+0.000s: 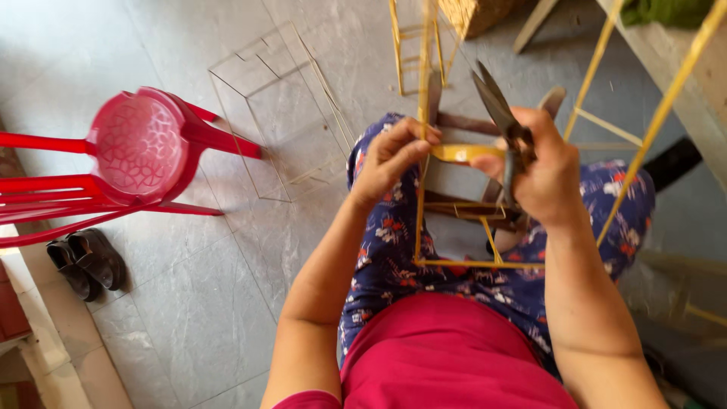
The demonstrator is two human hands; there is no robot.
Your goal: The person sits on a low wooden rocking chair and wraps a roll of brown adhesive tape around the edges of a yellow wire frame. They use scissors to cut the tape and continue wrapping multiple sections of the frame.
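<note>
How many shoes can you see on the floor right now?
2: a pair of dark shoes side by side at the left edge, just below the tipped red plastic stool. Others may lie outside the view.

Stool (144, 148) lies left of frame (454, 227), shoes (85, 261) before it.

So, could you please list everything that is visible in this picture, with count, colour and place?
Thin bamboo stick frame: one, yellow, over the lap.
Metal scissors: one, dark, in the right hand.
Red plastic stools: a stack, lying at left.
Black shoes: two, lower left.
Thin wire-like frame: one, pale, on the grey floor.
Left hand: pinches the frame.
Right hand: holds the scissors.
</note>
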